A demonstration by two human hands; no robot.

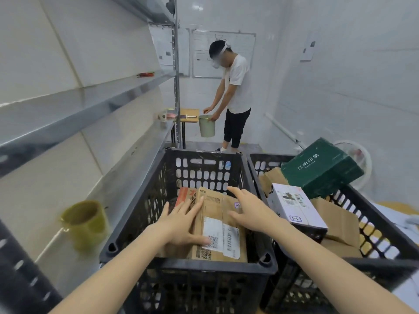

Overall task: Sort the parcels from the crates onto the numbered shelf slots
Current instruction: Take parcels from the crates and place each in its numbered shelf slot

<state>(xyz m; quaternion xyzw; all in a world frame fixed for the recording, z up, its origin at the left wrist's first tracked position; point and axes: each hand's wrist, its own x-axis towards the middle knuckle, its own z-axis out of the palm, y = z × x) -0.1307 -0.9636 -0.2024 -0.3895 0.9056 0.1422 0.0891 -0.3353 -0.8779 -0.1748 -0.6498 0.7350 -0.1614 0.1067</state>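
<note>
While both hands reach into it, the brown parcel [217,225] lies label-up inside the left black crate [188,265], on top of other cartons, with a red-printed box [184,196] just behind it. Left hand [181,225]: fingers straight, flat against the parcel's left edge, thumb on the white label. Right hand [247,209]: fingers spread over the parcel's far right corner, contact unclear. Right black crate [371,264] sits just beside and holds a white box [294,205], a dark green box [322,168] tilted on top, and brown cartons. Metal shelf [90,103] runs along the left wall; a yellow-green cup [85,223] stands on its lower level. Another person [235,87] stands at the far wall holding a pale green bin [207,125].
</note>
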